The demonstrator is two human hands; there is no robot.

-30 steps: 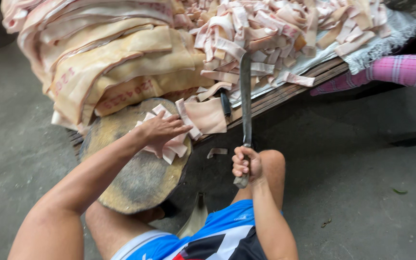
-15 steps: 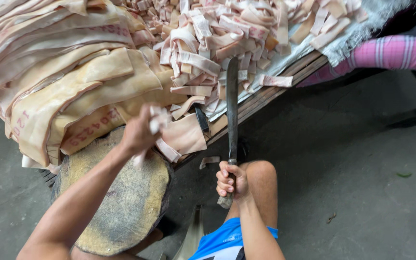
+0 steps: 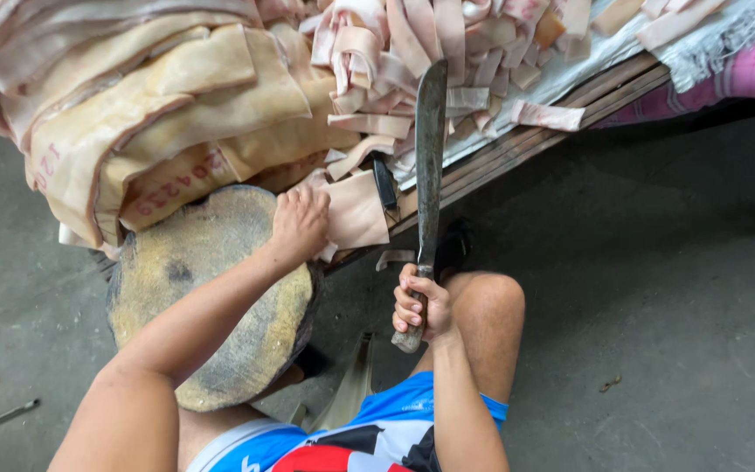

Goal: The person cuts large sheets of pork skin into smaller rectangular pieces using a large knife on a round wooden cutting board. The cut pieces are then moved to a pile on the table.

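Looking down from the head camera, you see your right hand [image 3: 421,306] wrapped around the handle of a long machete [image 3: 430,166], fingers [image 3: 409,308] curled tight about the grip, just above your bare right knee [image 3: 487,306]. The blade stands nearly upright in the view, its tip over the heap of pale cut strips [image 3: 447,61] on the wooden worktop [image 3: 561,114].

Your left hand [image 3: 301,223] rests at the far edge of the round wooden chopping block [image 3: 211,297], fingers bent and pressed down on a flat pinkish piece of skin [image 3: 356,210]. That piece lies between the block and the worktop's edge, touching your knuckles, with its far end beside a small dark handle [image 3: 384,182].

Beyond the block, large yellowish sheets of skin [image 3: 176,114] are stacked in thick folds, hanging over the worktop's side. A single strip [image 3: 545,114] lies on the worktop's edge, right of the blade. The grey concrete floor [image 3: 675,306] spreads to your right, and pink striped cloth [image 3: 744,74] shows at the top corner.
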